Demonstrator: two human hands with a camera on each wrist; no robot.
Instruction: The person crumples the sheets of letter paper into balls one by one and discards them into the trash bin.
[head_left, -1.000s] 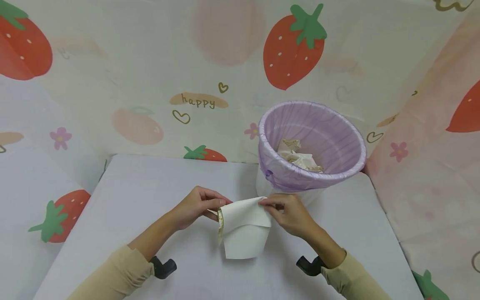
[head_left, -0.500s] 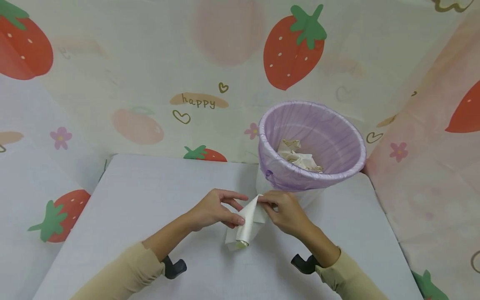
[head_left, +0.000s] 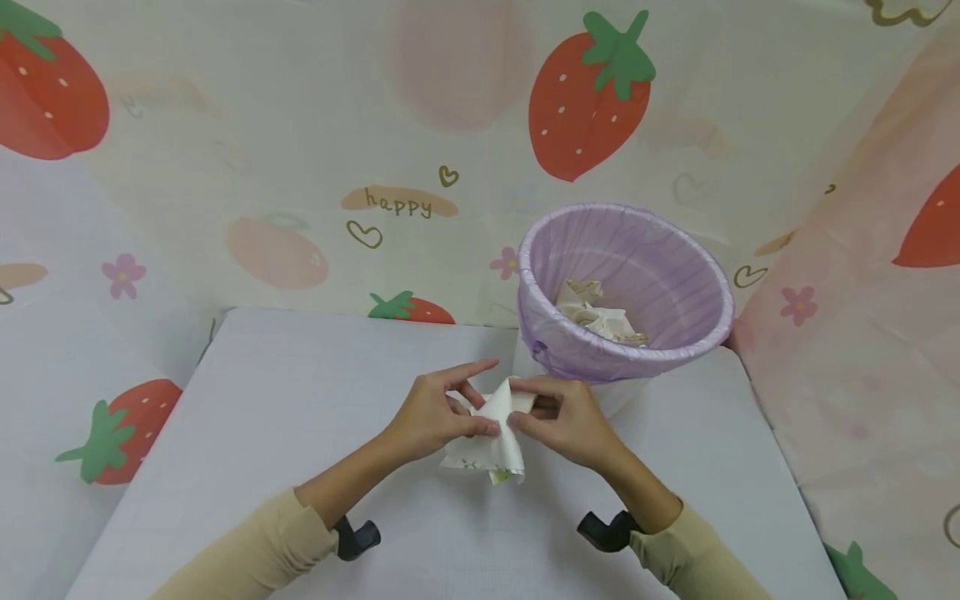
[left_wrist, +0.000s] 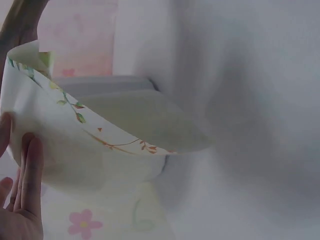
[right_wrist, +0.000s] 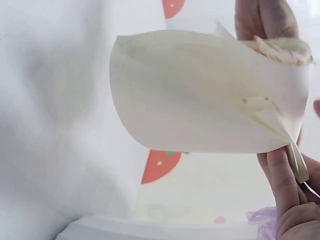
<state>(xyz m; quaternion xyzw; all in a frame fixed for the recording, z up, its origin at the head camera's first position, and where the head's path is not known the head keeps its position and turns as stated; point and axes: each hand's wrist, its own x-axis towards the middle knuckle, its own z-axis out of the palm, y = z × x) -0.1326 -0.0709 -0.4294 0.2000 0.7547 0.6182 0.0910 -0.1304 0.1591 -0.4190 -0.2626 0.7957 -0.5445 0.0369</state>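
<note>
A white sheet of paper [head_left: 487, 446] with a printed vine of leaves along one edge is held above the table, bent and partly rolled. My left hand [head_left: 438, 417] holds its left side with the thumb in front, the index finger raised away from it. On the other side my right hand [head_left: 566, 417] pinches the paper between thumb and fingers near its top. In the left wrist view the paper [left_wrist: 95, 145] curves across, showing its leafy border. The right wrist view shows the paper's plain face [right_wrist: 200, 95], with a crease near the right fingers [right_wrist: 282, 175].
Behind the right hand stands a bin [head_left: 626, 362] with a purple liner, crumpled printed paper [head_left: 600, 321] inside. The white table [head_left: 300, 375] runs back to a strawberry-patterned backdrop [head_left: 285, 125]. A dark wrist-worn device [head_left: 358, 537] sits at each cuff.
The paper has gone from a wide folded piece to a narrow roll, then to a bunched, flared shape. My left hand has moved right, closer to my right hand.
</note>
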